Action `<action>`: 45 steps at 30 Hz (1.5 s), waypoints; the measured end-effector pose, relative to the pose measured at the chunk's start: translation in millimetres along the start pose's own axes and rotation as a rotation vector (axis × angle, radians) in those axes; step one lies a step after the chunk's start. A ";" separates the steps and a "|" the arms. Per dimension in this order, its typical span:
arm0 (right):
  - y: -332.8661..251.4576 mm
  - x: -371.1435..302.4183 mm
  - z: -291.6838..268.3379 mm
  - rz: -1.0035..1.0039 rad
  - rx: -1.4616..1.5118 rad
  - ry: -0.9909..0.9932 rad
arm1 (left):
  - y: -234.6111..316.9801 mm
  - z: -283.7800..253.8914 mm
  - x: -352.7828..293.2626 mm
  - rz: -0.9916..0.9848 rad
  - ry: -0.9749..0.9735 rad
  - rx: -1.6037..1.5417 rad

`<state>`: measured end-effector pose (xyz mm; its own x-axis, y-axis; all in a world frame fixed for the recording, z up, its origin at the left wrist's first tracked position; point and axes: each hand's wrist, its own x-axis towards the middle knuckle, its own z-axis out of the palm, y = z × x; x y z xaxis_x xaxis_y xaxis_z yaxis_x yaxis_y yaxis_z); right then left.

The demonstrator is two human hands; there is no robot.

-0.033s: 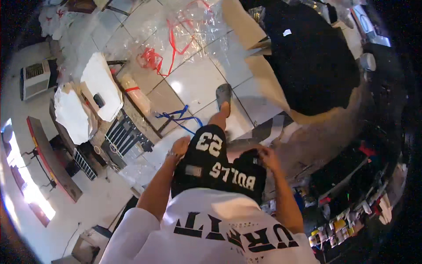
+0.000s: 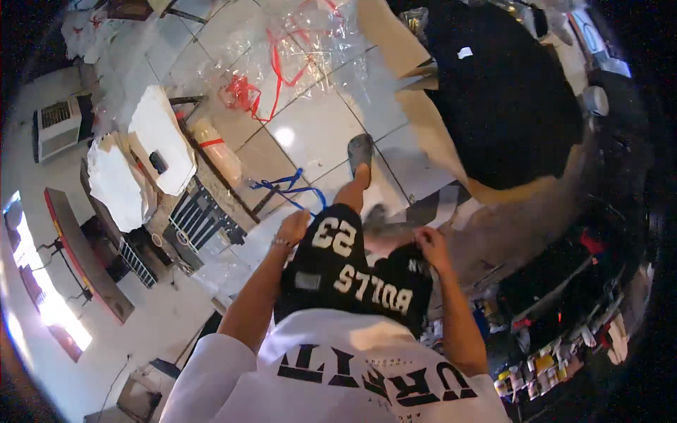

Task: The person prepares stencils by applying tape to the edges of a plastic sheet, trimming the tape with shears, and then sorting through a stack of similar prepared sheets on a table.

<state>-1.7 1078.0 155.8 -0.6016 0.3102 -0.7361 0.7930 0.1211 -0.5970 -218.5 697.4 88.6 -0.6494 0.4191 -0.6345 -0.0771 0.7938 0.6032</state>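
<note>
Beyond the white shirt (image 2: 331, 384), white-lettered black shorts (image 2: 331, 264); right hand (image 2: 431, 246) pinches them, left hand (image 2: 291, 228), grip unclear.

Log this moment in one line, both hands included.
left hand: beside black shorts, grip unclear | right hand: at the shorts' lower edge, grip unclear | ahead: blue ribbon; red ribbon on tiled floor
</note>
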 end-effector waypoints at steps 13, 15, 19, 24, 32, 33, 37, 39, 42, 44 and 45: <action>105.5 246.1 62.9 -0.147 0.222 -0.336 | 135.1 261.3 200.3 -0.143 -0.373 0.364; 79.3 248.6 55.8 -0.179 -0.155 -0.429 | 132.0 252.7 196.6 -0.170 -0.290 0.407; 101.6 268.1 51.8 -0.480 -0.549 -0.391 | 163.0 241.5 225.5 -0.084 -0.145 0.406; 44.9 282.5 53.8 -0.101 -0.082 -0.481 | 158.0 228.9 232.9 -0.128 -0.048 0.289; 72.6 295.0 101.4 -0.008 0.593 -0.490 | 124.7 186.6 222.2 -0.190 -0.117 0.040; 67.4 297.8 98.8 -0.128 0.393 -0.409 | 114.7 180.2 216.7 -0.198 -0.148 -0.028; 37.7 300.3 67.7 -0.138 0.058 -0.358 | 73.1 78.2 207.7 0.041 -0.166 0.020; -9.8 314.1 55.0 -0.238 -0.068 -0.417 | 39.5 14.1 224.3 -0.030 -0.047 -0.183; -91.3 358.8 52.1 -0.301 -0.304 -0.420 | -38.8 -50.8 283.1 -0.160 0.187 -0.515; -116.8 421.0 59.7 -0.346 -0.587 -0.512 | -104.1 -76.1 326.4 -0.198 0.331 -0.428; -156.3 451.5 84.6 -0.500 -0.660 -0.501 | -171.3 -74.4 348.4 -0.212 0.458 -0.317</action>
<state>-405.4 1119.3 -110.2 -0.7344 -0.3404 -0.5873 0.2365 0.6827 -0.6914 -487.9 674.6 -199.9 -0.8502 -0.0228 -0.5259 -0.4167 0.6396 0.6460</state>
